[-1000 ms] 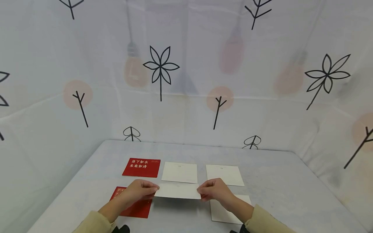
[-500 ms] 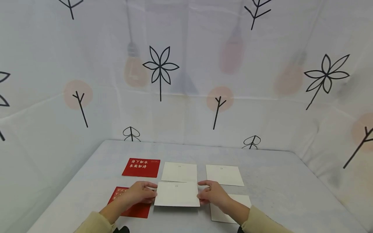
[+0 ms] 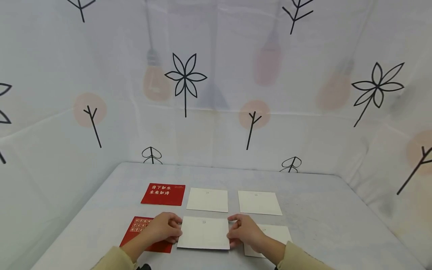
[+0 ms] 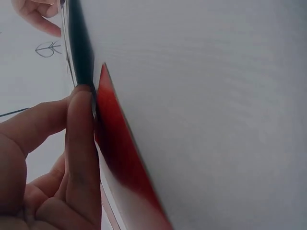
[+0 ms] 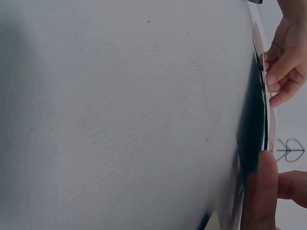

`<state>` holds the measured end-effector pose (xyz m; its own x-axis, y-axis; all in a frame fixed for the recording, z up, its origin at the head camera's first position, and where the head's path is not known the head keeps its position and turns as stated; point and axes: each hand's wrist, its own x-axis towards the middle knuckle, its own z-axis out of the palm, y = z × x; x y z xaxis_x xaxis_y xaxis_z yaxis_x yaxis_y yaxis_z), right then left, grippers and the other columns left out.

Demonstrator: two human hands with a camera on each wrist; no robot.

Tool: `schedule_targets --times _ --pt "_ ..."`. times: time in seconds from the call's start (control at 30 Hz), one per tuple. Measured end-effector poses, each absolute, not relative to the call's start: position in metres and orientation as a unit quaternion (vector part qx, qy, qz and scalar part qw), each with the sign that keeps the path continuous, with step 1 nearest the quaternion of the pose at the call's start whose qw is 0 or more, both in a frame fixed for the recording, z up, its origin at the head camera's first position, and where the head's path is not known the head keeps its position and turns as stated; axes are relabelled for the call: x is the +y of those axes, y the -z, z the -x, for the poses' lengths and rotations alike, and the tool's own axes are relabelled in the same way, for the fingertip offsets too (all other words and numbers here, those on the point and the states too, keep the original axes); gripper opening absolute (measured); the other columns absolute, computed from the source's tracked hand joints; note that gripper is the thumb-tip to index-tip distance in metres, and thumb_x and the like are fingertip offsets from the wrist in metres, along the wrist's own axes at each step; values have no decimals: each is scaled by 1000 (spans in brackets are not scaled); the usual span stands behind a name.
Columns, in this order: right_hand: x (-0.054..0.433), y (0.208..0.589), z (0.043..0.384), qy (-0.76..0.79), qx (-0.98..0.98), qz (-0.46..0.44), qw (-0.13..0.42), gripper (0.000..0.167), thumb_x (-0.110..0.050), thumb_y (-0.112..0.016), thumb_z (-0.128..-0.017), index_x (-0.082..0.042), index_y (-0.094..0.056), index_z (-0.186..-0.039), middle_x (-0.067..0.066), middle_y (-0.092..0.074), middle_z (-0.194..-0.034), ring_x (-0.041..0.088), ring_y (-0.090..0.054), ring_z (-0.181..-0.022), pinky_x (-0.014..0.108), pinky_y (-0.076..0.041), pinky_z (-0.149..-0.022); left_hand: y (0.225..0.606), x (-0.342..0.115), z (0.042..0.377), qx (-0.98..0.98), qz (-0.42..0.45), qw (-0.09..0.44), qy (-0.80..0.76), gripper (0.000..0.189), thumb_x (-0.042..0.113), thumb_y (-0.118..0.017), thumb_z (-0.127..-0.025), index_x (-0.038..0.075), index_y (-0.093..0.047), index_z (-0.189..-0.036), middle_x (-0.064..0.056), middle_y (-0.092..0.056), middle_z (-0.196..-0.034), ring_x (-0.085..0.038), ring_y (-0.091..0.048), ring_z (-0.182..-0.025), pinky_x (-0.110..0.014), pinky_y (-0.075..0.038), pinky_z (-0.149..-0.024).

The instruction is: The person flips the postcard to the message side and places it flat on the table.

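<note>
A blank-looking white card point(image 3: 204, 233) with a tiny mark near its top edge lies level between my two hands. My left hand point(image 3: 165, 228) pinches its left edge, and my right hand point(image 3: 248, 232) pinches the right one. In the left wrist view, a dark gap point(image 4: 81, 48) shows beneath the card, so at least part of it is off the table. Under my left hand lies a red card point(image 3: 135, 229) with rows of gold characters, partly covered. My right hand and forearm hide part of another white card point(image 3: 280, 234).
Behind the held card, a red card point(image 3: 163, 194) with white lettering and two white cards, one in the middle point(image 3: 207, 202) and one at right point(image 3: 260, 204), form a row. A patterned cloth point(image 3: 216, 131) hangs along the table's point(image 3: 314, 210) back edge.
The held white card, earlier tilted and raised, has come down and towards me and now lies flatter. Both hands moved down with it. The other cards stay where they were.
</note>
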<state>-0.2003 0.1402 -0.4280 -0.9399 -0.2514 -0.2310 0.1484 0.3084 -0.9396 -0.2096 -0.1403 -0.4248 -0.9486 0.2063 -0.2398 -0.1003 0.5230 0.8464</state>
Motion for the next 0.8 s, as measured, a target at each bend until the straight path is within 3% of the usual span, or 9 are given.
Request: schedule_targets --times 0.8 --pt "132 426 196 494 856 49 144 51 8 -73 -69 7 -49 -114 7 -53 -70 14 -59 -51 26 -51 -49 421 -132 209 887 4 157 -434 36 12 -80 -71 4 -57 -98 -8 -55 -71 -14 -61 -53 -25 -52 -53"
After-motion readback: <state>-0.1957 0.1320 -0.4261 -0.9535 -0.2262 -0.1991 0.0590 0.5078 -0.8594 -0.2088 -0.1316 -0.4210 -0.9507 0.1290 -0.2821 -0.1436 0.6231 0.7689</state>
